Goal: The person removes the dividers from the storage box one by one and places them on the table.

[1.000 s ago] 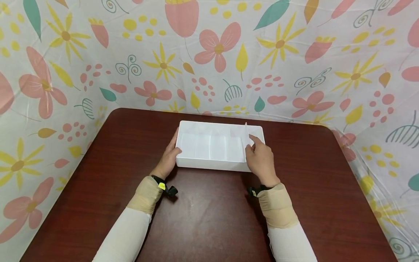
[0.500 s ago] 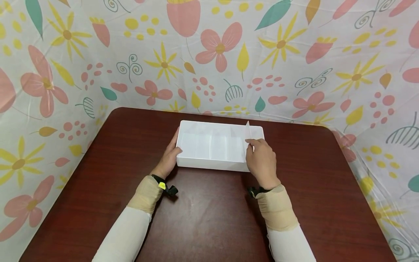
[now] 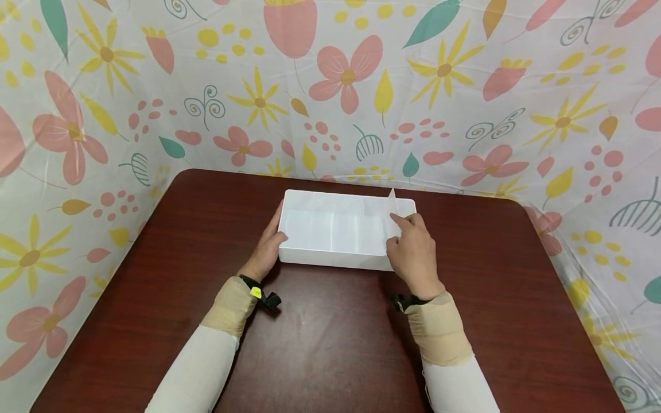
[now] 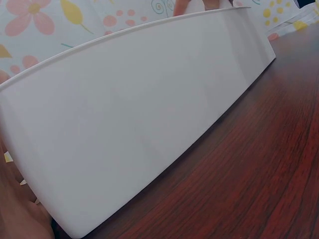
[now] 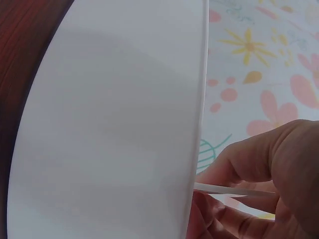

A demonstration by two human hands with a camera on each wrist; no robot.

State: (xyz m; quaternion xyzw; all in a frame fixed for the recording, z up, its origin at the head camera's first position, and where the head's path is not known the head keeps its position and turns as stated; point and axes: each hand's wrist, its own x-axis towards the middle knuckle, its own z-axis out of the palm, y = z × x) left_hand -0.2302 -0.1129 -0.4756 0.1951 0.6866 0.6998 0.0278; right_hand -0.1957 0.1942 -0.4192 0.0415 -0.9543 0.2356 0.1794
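Observation:
A white divided box [image 3: 335, 259] sits on the table, its inside split into several compartments by thin walls. My left hand [image 3: 265, 246] holds its left end, thumb at the near corner of the rim and fingers along the outer side. At the right end, my right hand [image 3: 414, 252] pinches a thin white divider [image 3: 392, 202], whose far corner sticks up above the rim. The right wrist view shows that divider's edge [image 5: 234, 190] between the thumb and the fingers. In the left wrist view, the long front wall [image 4: 129, 114] hides most of the left hand [image 4: 20, 204].
The dark red-brown wooden table [image 3: 320, 344] has rounded far corners. A flower-patterned white cloth [image 3: 289, 115] hangs behind it and down both sides. Each wrist wears a black strap with a small camera [image 3: 269, 300].
The divider's far corner has risen slightly and shifted a little right. My right index finger and thumb have changed position along it. The left hand and the box stay in place.

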